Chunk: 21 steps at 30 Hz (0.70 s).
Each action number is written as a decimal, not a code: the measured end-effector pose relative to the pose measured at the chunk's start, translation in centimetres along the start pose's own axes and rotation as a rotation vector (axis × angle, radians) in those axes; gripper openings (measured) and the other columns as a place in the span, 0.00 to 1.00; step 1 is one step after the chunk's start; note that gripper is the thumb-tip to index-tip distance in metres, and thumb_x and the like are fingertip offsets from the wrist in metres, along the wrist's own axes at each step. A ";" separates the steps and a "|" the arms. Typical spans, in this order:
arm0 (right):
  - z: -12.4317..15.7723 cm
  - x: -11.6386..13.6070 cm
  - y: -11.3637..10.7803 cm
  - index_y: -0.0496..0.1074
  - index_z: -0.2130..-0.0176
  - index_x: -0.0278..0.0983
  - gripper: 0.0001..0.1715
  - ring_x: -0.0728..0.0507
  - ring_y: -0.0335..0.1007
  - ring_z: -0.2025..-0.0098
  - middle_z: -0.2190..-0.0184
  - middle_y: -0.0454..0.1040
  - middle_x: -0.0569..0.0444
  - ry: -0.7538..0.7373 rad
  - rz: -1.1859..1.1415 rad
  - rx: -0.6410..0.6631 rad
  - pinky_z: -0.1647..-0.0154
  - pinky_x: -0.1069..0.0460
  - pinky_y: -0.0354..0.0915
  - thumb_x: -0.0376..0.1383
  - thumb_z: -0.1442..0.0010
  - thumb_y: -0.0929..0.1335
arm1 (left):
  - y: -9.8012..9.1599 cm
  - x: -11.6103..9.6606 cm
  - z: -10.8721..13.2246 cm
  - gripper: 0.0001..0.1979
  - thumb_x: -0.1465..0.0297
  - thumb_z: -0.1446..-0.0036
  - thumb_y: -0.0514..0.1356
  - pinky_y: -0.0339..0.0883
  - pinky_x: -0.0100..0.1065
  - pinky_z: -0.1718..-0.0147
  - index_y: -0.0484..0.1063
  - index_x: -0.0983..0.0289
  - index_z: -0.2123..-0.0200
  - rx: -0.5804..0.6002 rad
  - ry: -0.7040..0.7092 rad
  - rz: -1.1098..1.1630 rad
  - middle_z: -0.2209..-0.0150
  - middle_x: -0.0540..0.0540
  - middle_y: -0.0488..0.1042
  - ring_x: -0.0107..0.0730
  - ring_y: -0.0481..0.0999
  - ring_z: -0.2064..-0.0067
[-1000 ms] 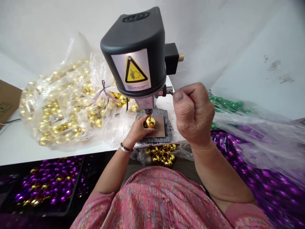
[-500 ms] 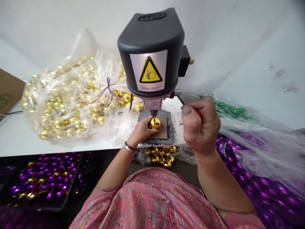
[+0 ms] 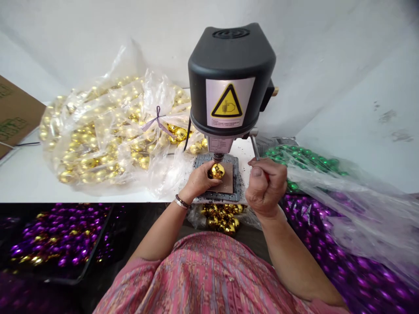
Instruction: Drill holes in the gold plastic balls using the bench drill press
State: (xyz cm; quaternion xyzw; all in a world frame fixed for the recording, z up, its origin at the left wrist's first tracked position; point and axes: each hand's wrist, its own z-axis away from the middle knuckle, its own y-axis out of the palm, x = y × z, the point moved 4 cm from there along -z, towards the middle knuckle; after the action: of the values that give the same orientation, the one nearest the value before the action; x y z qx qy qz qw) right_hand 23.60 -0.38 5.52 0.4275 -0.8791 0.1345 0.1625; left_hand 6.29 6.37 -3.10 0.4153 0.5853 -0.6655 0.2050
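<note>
1. The left hand (image 3: 199, 181) cups a gold bauble (image 3: 217, 171), fingers curved over it, pressing it on a brown pad (image 3: 229, 185) beneath the bench drill's chuck (image 3: 218, 157).
2. The right hand (image 3: 266, 187) makes a closed fist around the drill's feed lever (image 3: 255, 147).
3. Bagged gold baubles (image 3: 108, 139) lie farther off on the surface (image 3: 98, 194).

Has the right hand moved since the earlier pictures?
Yes, downward: the right hand now sits level with the drill press base plate, rather than above it.

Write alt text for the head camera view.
A person's left hand holds a shiny gold ball on the base of a small black bench drill, while the right hand grips the drill's lever. A clear plastic bag of gold balls lies behind, with purple balls below.
</note>
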 end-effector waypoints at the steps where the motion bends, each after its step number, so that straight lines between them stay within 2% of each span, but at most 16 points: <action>1: 0.2 -0.3 0.1 0.67 0.58 0.42 0.09 0.49 0.72 0.66 0.69 0.71 0.59 0.001 -0.009 -0.007 0.62 0.49 0.72 0.32 0.40 0.64 | 0.0 0.0 0.0 0.32 0.71 0.54 0.70 0.69 0.42 0.47 0.72 0.60 0.43 -0.002 0.000 0.003 0.49 0.56 0.79 0.45 0.77 0.49; 6: 1.3 -1.4 0.6 0.67 0.57 0.41 0.09 0.47 0.75 0.64 0.69 0.71 0.58 0.008 -0.039 -0.034 0.62 0.47 0.73 0.33 0.39 0.62 | 0.2 0.1 0.0 0.32 0.69 0.54 0.70 0.70 0.43 0.48 0.72 0.59 0.43 0.008 -0.012 -0.007 0.50 0.55 0.79 0.45 0.78 0.51; 12: 1.6 -1.6 0.7 0.66 0.62 0.40 0.04 0.47 0.75 0.67 0.73 0.68 0.59 0.030 -0.056 -0.042 0.65 0.47 0.73 0.37 0.39 0.63 | 0.0 -0.3 0.1 0.29 0.69 0.54 0.71 0.71 0.43 0.51 0.73 0.60 0.46 -0.002 -0.043 -0.061 0.54 0.56 0.80 0.46 0.78 0.53; 15: -0.8 -0.1 0.1 0.66 0.64 0.39 0.07 0.51 0.70 0.72 0.75 0.68 0.61 0.112 -0.042 -0.053 0.68 0.51 0.69 0.39 0.37 0.63 | 0.0 -0.6 0.2 0.28 0.69 0.54 0.70 0.70 0.42 0.50 0.72 0.60 0.47 -0.002 -0.026 -0.046 0.54 0.55 0.79 0.45 0.77 0.53; 17: -3.3 1.0 -0.3 0.67 0.67 0.38 0.10 0.53 0.65 0.75 0.75 0.68 0.60 0.218 -0.004 -0.061 0.73 0.54 0.63 0.41 0.35 0.63 | -0.1 -0.7 0.4 0.28 0.69 0.53 0.69 0.70 0.42 0.51 0.72 0.61 0.47 -0.018 -0.020 -0.012 0.54 0.55 0.79 0.44 0.77 0.53; 21: -7.6 1.8 -0.2 0.62 0.73 0.39 0.23 0.53 0.60 0.77 0.80 0.61 0.62 0.455 -0.018 -0.022 0.75 0.54 0.57 0.53 0.37 0.63 | -0.9 -0.9 2.0 0.24 0.67 0.50 0.68 0.70 0.40 0.55 0.72 0.62 0.49 -0.055 -0.069 0.017 0.57 0.55 0.79 0.42 0.77 0.57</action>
State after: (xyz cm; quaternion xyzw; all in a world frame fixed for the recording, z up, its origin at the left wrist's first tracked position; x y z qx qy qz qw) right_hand 23.99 1.12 13.13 0.3921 -0.8175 0.2162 0.3623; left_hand 5.43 4.48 -1.91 0.3913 0.5924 -0.6615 0.2418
